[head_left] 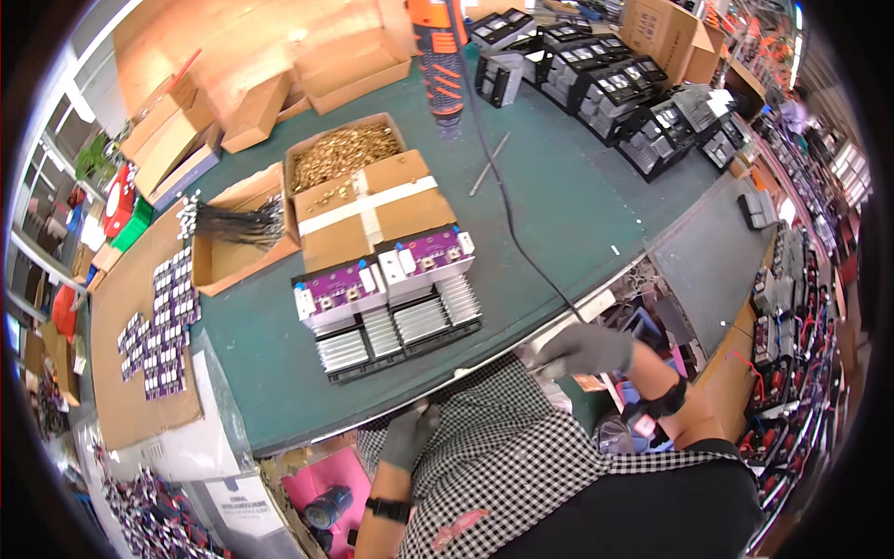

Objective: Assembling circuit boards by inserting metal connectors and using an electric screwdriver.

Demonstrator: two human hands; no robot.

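My left hand (410, 436), in a grey glove, is closed low against my black-and-white checked apron (507, 410), just below the table's front edge. My right hand (585, 352), also gloved, is at that edge farther right, its fingers bent together beside the apron's border. Whatever is in either hand is too small or hidden to make out. Ahead of them on the green table (549, 205) sits a black frame with silver finned heat sinks (400, 328). Two purple circuit boards (340, 291) with white parts rest on white blocks at its back.
Behind stand a taped cardboard piece (372, 210), a box of brass-coloured screws (345, 154) and a box of black cables (240, 226). Purple boards cover a cardboard sheet (112, 326) on the left. An orange-black power screwdriver (438, 61) hangs above. Finned black units (596, 84) crowd the back right.
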